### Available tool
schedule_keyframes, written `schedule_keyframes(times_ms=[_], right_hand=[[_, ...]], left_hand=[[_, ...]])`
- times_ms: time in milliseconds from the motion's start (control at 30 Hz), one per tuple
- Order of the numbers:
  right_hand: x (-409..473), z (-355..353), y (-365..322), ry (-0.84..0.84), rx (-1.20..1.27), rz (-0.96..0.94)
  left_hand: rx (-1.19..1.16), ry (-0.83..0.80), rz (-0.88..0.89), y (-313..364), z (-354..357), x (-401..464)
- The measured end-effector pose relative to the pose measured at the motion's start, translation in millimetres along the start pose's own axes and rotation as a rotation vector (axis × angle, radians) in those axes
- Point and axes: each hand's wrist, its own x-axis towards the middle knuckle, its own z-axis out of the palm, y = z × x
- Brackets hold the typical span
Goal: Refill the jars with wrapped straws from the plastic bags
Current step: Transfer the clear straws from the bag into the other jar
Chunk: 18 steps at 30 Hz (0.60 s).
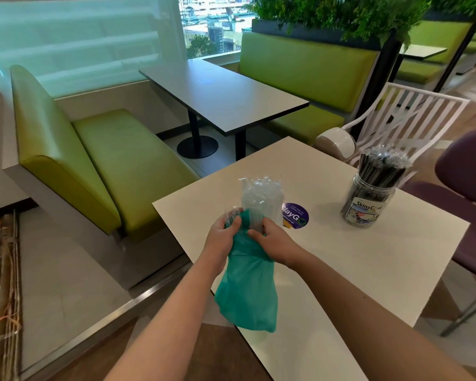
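Now my left hand (226,232) and right hand (270,240) both squeeze the green plastic bag (248,292). Wrapped straws (261,199) stick straight up above my fingers. The jar (368,199) sits far off past my right hand.

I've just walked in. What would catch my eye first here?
Probably the two hands, left hand and right hand, at centre, gripping a green bag with clear wrapped straws poking out of its top. Next, the jar packed with dark straws, standing at the right of the white table.
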Motion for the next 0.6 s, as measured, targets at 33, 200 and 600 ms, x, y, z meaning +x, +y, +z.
schedule_keyframes(times_ms=[33,200,600], right_hand=[[1,-1,0,0.010,-0.007,-0.004],[4,-11,-10,0.108,-0.042,-0.100],[10,-63,-71,0.420,-0.101,-0.409]], left_hand=[[0.059,0.015,0.017,0,-1,2],[0.357,0.106,0.119,-7,-2,16],[0.861,0.178,0.134,-19,-11,31]])
